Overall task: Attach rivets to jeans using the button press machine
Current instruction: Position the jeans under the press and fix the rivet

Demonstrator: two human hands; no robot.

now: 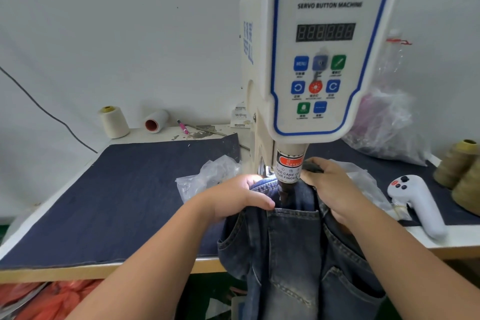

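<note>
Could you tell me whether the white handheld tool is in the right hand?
No, the white tool lies on the table, while the right hand grips the jeans under the press.

Got the jeans [293, 231] bunched under the button machine [324, 52] head, my left hand [239, 197] gripping just left of it, right hand [330, 187] gripping just right.

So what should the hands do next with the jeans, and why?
Probably keep the jeans flat and slide the fingers back a little. Both the left hand and the right hand grip the cloth right beside the press head, whose label warns about fingers.
</note>
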